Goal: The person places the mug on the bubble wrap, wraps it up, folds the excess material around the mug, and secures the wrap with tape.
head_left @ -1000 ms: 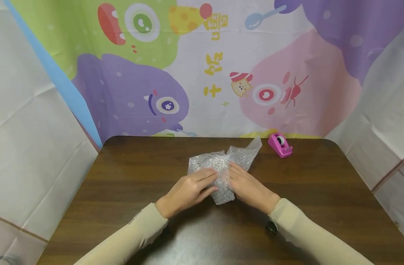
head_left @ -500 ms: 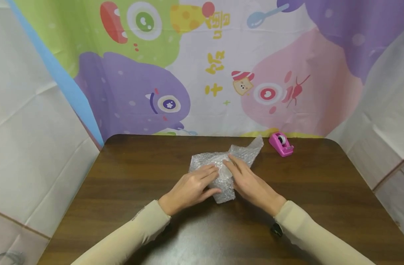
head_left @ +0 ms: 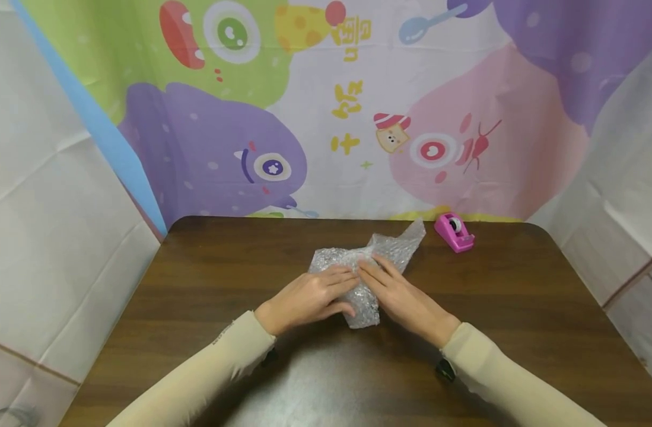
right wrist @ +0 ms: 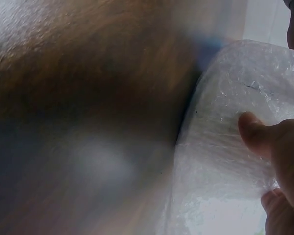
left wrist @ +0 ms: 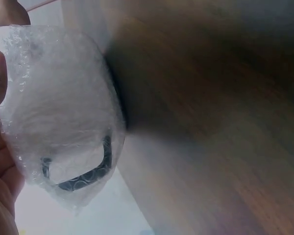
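Clear bubble wrap (head_left: 364, 308) bundles something on the table in the head view. Through the wrap's layers in the left wrist view, a dark handle-shaped loop (left wrist: 85, 178) shows; the rest of the wrapped thing is hidden. My left hand (head_left: 309, 296) holds the bundle from the left, fingers over the top and thumb at the near side. From the right, my right hand (head_left: 406, 299) holds it too, its fingertips close to the left ones on top. The right thumb (right wrist: 255, 132) presses the wrap's near side in the right wrist view.
A loose tail of bubble wrap (head_left: 406, 246) sticks out toward the back right. Beyond it, a pink tape dispenser (head_left: 455, 233) stands near the far edge of the brown wooden table (head_left: 224, 255). A cartoon-printed curtain (head_left: 326, 184) hangs behind the table.
My right hand has shifted from the bundle's right side onto its top, its fingertips now close to the left hand's. The left hand has barely moved. The tape dispenser stays put.
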{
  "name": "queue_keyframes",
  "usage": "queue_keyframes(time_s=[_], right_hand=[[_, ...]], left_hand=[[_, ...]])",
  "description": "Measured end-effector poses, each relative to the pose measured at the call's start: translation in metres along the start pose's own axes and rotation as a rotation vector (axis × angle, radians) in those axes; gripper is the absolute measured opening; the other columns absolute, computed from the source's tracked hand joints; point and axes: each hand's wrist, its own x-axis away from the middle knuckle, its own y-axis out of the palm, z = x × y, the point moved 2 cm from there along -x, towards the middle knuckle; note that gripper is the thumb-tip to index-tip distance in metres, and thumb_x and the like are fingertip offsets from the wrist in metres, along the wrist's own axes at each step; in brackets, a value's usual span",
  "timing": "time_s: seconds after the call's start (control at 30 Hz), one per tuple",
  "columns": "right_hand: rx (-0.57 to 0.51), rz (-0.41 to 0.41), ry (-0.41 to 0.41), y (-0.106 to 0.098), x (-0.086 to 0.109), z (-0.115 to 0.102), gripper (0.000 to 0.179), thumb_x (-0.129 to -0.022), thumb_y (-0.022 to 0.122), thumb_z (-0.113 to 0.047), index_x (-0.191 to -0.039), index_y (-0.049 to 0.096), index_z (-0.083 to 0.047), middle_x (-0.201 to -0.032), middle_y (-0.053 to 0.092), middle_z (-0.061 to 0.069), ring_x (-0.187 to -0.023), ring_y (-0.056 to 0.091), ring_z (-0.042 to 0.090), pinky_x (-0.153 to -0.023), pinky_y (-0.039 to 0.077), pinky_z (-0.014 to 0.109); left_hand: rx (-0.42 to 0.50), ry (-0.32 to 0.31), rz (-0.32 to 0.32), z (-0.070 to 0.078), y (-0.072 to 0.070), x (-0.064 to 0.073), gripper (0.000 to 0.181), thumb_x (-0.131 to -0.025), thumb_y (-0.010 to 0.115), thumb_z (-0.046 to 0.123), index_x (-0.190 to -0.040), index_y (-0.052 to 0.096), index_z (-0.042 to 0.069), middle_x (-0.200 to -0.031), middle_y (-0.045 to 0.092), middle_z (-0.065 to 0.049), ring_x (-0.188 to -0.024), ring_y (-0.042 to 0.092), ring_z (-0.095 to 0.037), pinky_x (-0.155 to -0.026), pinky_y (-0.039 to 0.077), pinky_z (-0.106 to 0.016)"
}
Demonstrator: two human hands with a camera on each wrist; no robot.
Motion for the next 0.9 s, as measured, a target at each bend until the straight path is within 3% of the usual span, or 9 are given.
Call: queue_keyframes(time_s=[0.3,0.53,0.7,0.9], right_hand=[[-0.054,-0.005,0.001,0.002,-0.002,-0.002,0.076,-0.079,0.081,0.010,-0.148,0.049,0.005,-0.153,0.051,0.020,-0.145,0.041,0.047,-0.108,0.051,0.039],[-0.057,-0.044,-0.006,-0.003,-0.001,-0.001,0.087,-0.072,0.086,0.004,-0.149,0.046,0.007,-0.152,0.051,0.021,-0.146,0.039,0.048,-0.111,0.048,0.041],[-0.218,-0.059,0.022,-0.006,-0.002,0.003,0.081,-0.076,0.080,-0.005,-0.149,0.046,0.007,-0.153,0.050,0.022,-0.149,0.036,0.047,-0.116,0.042,0.048],[-0.369,-0.142,0.079,-0.006,0.001,0.006,0.077,-0.087,0.068,-0.021,-0.155,0.041,-0.001,-0.164,0.035,0.020,-0.156,0.022,0.043,-0.115,0.044,0.051]], left_hand=[[-0.048,-0.022,-0.039,0.002,0.000,-0.005,0.062,-0.090,0.074,0.051,-0.131,0.068,0.005,-0.130,0.072,-0.007,-0.122,0.068,-0.024,-0.109,0.051,-0.036],[-0.093,-0.054,-0.028,0.004,0.001,-0.011,0.047,-0.095,0.069,0.051,-0.119,0.071,0.010,-0.116,0.075,-0.002,-0.109,0.070,-0.019,-0.105,0.054,-0.038],[-0.131,-0.083,-0.027,0.005,0.004,-0.013,0.034,-0.099,0.066,0.047,-0.103,0.071,0.014,-0.101,0.074,0.002,-0.098,0.069,-0.014,-0.102,0.055,-0.034],[-0.147,-0.079,0.026,0.007,0.008,-0.014,0.031,-0.099,0.067,0.045,-0.101,0.074,0.015,-0.099,0.075,0.002,-0.097,0.071,-0.014,-0.103,0.055,-0.037]])
